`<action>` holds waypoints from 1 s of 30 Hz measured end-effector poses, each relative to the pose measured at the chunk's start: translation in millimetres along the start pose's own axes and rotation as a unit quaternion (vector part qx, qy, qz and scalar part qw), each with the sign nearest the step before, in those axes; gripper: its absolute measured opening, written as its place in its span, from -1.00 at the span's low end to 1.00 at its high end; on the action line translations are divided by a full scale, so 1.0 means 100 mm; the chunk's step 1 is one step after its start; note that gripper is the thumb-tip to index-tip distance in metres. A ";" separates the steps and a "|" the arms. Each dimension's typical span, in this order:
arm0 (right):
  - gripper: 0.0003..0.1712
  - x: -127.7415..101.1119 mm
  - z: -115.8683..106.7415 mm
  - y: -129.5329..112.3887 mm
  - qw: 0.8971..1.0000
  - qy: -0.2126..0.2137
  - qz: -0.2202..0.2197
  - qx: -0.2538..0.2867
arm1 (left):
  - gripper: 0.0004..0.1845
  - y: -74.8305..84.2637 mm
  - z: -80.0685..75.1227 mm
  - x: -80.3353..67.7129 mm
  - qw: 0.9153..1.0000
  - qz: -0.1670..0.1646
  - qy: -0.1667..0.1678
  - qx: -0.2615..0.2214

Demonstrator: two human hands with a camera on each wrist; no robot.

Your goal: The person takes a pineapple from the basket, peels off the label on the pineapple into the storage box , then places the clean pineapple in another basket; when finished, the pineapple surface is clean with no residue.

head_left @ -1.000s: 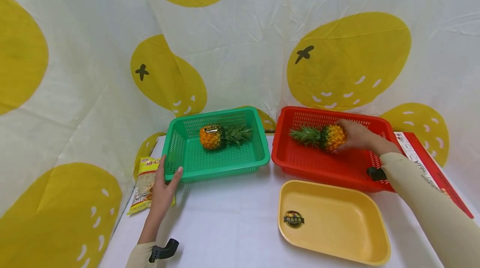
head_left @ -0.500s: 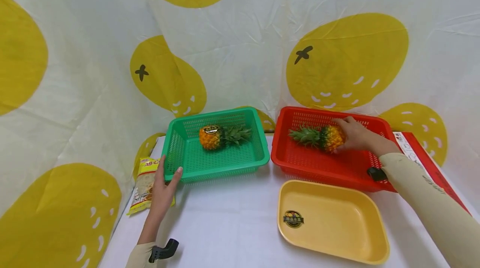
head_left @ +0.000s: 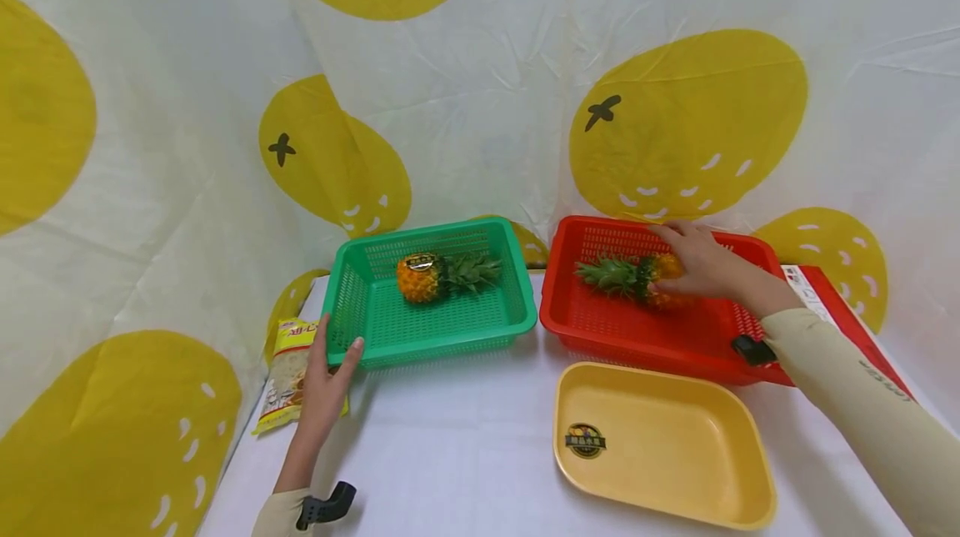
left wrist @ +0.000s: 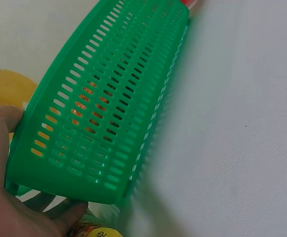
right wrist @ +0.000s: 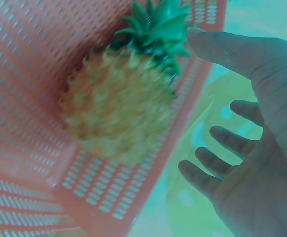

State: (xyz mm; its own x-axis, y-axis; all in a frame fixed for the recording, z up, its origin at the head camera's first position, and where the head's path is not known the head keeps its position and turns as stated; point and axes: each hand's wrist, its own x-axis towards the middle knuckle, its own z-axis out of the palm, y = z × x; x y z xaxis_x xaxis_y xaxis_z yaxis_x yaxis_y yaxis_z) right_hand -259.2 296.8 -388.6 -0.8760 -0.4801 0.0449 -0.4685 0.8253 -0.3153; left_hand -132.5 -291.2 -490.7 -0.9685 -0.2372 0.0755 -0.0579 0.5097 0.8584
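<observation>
1. A white table [head_left: 465,445] stands before a white cloth backdrop [head_left: 465,103] printed with large yellow fruit shapes.
2. Toward the table's far edge sit two perforated baskets side by side: a green basket [head_left: 375,337] on the left, a red basket [head_left: 637,337] on the right.
3. The left hand [head_left: 322,387] holds the green basket's near left corner, thumb on the front wall and fingers curled up its left side; the left wrist view shows the palm pressed against that corner.
4. A pineapple [head_left: 422,277] lies on its side in the green basket, crown pointing right.
5. A second pineapple [head_left: 626,277] lies in the red basket, crown pointing left.
6. The right hand [head_left: 693,258] is over the second pineapple's body with fingers spread and relaxed; in the right wrist view the palm stands just off the fruit, not gripping it.
7. A yellow tray [head_left: 667,454] sits at the near right of the table.
8. A snack packet [head_left: 288,374] lies at the left edge, partly under the left hand.
9. A red box [head_left: 847,320] lies along the right edge behind the forearm.
</observation>
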 end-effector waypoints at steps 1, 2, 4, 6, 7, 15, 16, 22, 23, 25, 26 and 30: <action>0.12 0.00 -0.02 -0.05 1.000 -0.002 0.000 0.001 | -0.05 0.00 0.00 0.00 1.000 0.000 0.000 0.000; 0.12 0.01 -0.02 -0.09 1.000 -0.004 -0.001 0.004 | -0.05 0.00 0.00 0.00 1.000 0.002 -0.001 0.000; 0.12 0.03 -0.03 -0.17 1.000 -0.007 -0.007 0.007 | -0.05 -0.01 0.00 -0.01 1.000 0.001 -0.002 0.001; 0.11 0.05 -0.03 -0.25 1.000 -0.008 -0.019 0.012 | -0.05 -0.01 -0.01 -0.01 1.000 -0.002 -0.003 0.001; 0.11 0.06 -0.03 -0.29 1.000 -0.009 -0.025 0.013 | -0.05 -0.02 -0.01 -0.02 1.000 -0.004 -0.003 0.000; 0.07 0.15 -0.07 -0.64 0.999 -0.003 -0.046 0.006 | -0.04 -0.01 -0.01 -0.02 1.000 -0.005 -0.003 0.000; 0.07 0.16 -0.07 -0.68 0.999 -0.006 -0.046 0.005 | -0.04 -0.01 -0.01 -0.02 1.000 -0.003 -0.004 -0.001; 0.03 0.34 -0.05 -0.87 0.999 -0.026 -0.034 0.032 | -0.05 -0.01 -0.03 -0.01 1.000 0.012 -0.001 -0.006; 0.01 0.39 -0.04 -0.89 0.998 -0.028 -0.034 0.039 | -0.05 -0.01 -0.03 -0.01 1.000 0.014 0.000 -0.007; -0.01 0.48 -0.03 -0.95 0.998 -0.031 -0.038 0.043 | -0.05 -0.02 -0.02 0.00 1.000 0.015 -0.001 -0.008; -0.02 0.53 -0.03 -0.97 0.998 -0.032 -0.040 0.045 | -0.05 -0.02 -0.02 0.00 1.000 0.015 -0.001 -0.008; -0.02 0.72 0.00 -1.12 0.997 -0.042 -0.051 0.036 | -0.05 -0.02 -0.01 0.00 1.000 0.012 -0.004 -0.008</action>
State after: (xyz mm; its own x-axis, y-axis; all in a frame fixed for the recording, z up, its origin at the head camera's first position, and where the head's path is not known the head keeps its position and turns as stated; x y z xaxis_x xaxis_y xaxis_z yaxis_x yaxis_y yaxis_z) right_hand -270.1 170.1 -349.8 -0.8097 -0.5869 0.0013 -0.5432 0.7486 -0.3803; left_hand -132.4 -293.2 -491.9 -0.9713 -0.2192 0.0922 -0.0313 0.5024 0.8641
